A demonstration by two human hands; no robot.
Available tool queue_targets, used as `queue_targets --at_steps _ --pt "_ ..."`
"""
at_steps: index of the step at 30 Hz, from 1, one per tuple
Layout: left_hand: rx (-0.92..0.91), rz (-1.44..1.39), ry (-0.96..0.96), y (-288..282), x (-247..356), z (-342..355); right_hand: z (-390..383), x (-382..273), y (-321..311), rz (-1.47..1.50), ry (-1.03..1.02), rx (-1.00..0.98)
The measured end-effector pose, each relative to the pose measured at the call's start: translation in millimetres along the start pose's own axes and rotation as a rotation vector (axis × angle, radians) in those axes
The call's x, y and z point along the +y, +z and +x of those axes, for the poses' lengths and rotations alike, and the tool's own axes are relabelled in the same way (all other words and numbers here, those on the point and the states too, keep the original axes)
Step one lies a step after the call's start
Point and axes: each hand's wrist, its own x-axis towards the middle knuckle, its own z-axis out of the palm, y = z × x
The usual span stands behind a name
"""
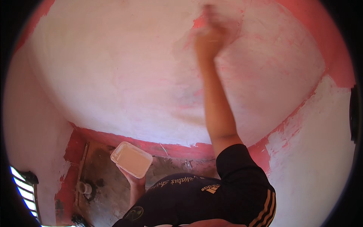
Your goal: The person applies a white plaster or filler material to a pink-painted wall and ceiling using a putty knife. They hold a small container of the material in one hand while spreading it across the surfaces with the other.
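Note:
My right arm reaches up to the wall (124, 75) in front of me, which is coated pale white with red patches showing through. My right hand (211, 39) is closed and smeared by motion. A dark reddish, brush-like thing (208, 13) sticks up from it against a red patch; its exact kind is too blurred to tell. Low on the left, my left hand (132, 177) grips a white rectangular tub (146, 167) from below, its fingers mostly hidden under it. Smooth pale pinkish-cream paint or filler (131, 158) lies inside the tub.
A red band (181, 151) runs along the wall's foot. Below it is a stained floor (102, 196) with a small whitish round container (84, 188) on the left. A barred window (24, 193) shows at lower left. Side walls stand left and right, partly whitened.

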Motion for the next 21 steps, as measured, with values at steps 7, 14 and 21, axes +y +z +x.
queue_targets --at_steps 7,14,21 --pt "0.137 -0.271 -0.264 -25.7 -8.6 7.7 -53.1 -48.6 41.5 0.040 -0.185 -0.135" --pt "0.094 -0.271 -0.272 -13.0 2.4 -1.5 -28.3 -21.2 11.8 -0.215 -0.255 -0.032" --pt "0.040 -0.194 -0.185 -6.4 3.8 7.5 -70.5 -14.2 16.8 -0.058 -0.186 -0.116"
